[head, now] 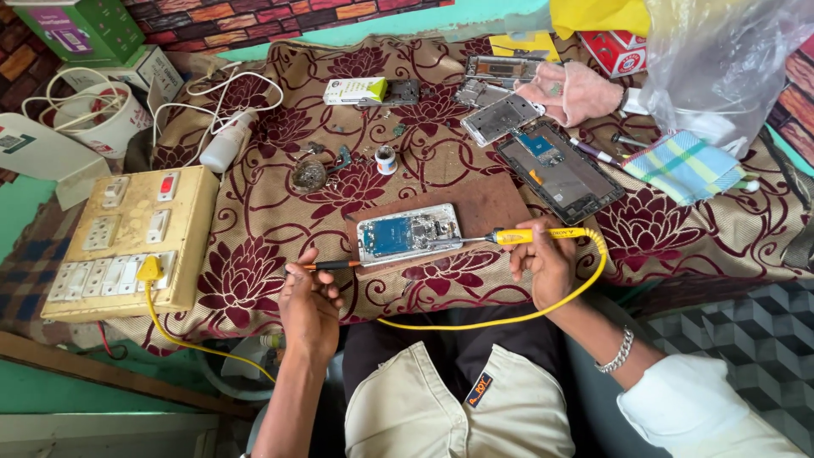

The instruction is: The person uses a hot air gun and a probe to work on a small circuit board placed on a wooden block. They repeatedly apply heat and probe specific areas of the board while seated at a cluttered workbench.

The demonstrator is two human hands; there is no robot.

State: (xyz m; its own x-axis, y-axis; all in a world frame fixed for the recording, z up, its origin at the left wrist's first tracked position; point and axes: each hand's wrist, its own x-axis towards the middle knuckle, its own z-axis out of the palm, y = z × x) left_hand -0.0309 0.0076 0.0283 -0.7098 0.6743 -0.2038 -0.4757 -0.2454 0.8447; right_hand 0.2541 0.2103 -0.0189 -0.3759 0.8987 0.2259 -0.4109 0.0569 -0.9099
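Head view: I'm gripping the soldering iron (pixel 530 236) in my right hand (pixel 547 263), my left hand (pixel 309 301) pinching a thin tool (pixel 332 265), and the hot tip is risking scorching the opened phone (pixel 409 233).

Opened phone (pixel 408 232), soldering iron (pixel 536 236), screwdriver (pixel 331 265)

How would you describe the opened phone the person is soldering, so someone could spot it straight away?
On the floral maroon cloth lies a brown board, just ahead of the person's hands. The opened phone lies on it, silver-framed with a blue panel showing; unlike the other phone shells further back, the yellow-handled soldering iron points at it.
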